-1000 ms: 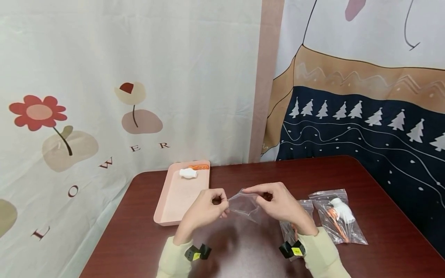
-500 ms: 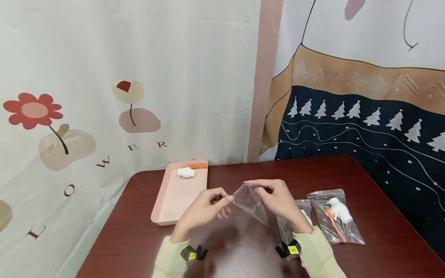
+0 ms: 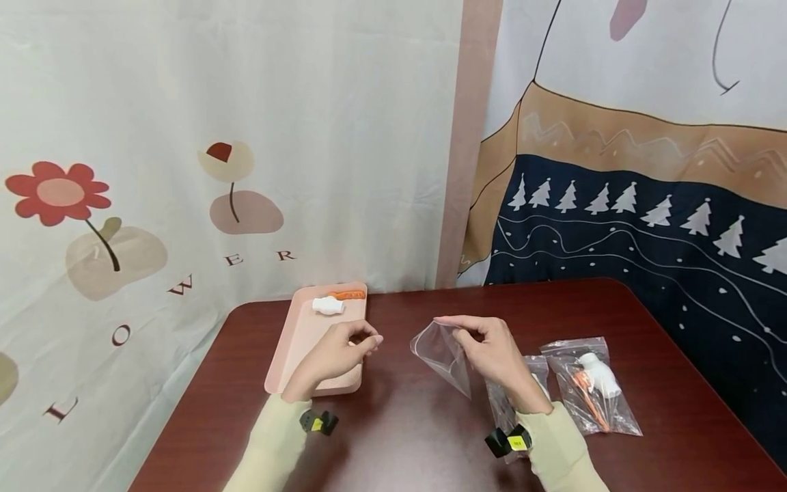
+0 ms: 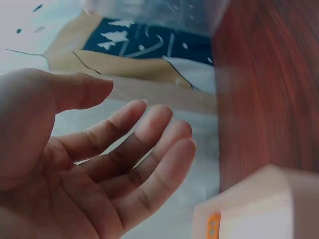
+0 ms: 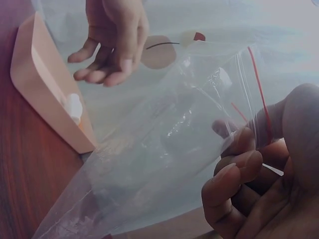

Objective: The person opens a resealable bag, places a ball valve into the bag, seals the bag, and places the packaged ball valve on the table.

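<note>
My right hand (image 3: pixel 492 345) pinches a clear zip bag (image 3: pixel 444 355) near its mouth, between thumb and fingers. In the right wrist view the zip bag hangs with nothing inside, its red seal line beside the fingers and its mouth spread apart. Over the right part of the pink tray (image 3: pixel 301 348) is my left hand (image 3: pixel 335 352), fingers loosely bent and holding nothing; the left wrist view shows its bare palm (image 4: pixel 60 194). At the tray's far end lie a small white bottle-shaped piece (image 3: pixel 328 305) and an orange piece (image 3: pixel 347 295).
To the right on the dark red table (image 3: pixel 399 437) lies a zip bag (image 3: pixel 615 417) with a white piece (image 3: pixel 599 376) and an orange stick-like piece (image 3: pixel 590 403) inside. Another bag (image 3: pixel 501 403) is partly hidden by my right forearm. Printed curtains (image 3: pixel 369 137) hang behind.
My left hand has let go of the zip bag and moved left, over the tray. The right hand still holds the bag, whose mouth has spread wider.
</note>
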Demonstrator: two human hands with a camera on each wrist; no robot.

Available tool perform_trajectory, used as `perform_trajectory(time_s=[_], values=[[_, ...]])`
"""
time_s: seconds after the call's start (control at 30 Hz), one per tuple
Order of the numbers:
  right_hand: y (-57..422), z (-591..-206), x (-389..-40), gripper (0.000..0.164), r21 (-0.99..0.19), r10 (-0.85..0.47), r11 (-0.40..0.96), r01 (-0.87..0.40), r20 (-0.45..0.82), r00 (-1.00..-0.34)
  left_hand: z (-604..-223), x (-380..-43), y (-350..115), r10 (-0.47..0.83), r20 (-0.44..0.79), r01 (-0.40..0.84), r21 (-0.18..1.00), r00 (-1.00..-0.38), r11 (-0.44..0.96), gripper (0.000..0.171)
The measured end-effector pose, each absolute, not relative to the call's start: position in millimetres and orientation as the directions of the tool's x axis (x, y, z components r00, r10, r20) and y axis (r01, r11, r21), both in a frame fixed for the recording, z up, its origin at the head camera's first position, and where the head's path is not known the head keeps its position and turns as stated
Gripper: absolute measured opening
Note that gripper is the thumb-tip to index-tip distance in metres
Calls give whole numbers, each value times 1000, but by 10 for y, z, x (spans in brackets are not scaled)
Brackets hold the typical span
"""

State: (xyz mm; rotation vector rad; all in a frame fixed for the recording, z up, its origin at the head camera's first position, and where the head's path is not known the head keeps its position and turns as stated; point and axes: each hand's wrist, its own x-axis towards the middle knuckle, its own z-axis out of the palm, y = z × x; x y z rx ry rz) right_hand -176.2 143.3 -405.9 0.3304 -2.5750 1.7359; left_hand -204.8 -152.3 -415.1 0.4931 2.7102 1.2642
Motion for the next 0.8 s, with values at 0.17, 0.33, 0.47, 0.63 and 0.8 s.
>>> perform_trajectory(time_s=[0.17,0.33,0.47,0.63,0.8], values=[[1431,-4067,-1758,39,-914,-176,359,-191,135,-975,-4148,-2227,-1674,321,44,269,658,-946,703,14],[1428,-4056,-1756,38,-908,-174,358,-216,163,-971,-4154,-2425,-1810,320,3,257,603,-947,755,18],[1419,-4044,-1760,38,-907,-175,356,-223,170,-970,-4194,-2577,-1926,304,-33,240,537,-952,809,29],[1425,-4051,-1759,38,-907,-178,364,-211,155,-972,-4235,-2750,-2030,293,-68,224,490,-954,843,49],[1421,-4065,-1760,38,-903,-197,370,-216,151,-969,-4284,-2896,-2109,306,-35,258,452,-951,854,63]])
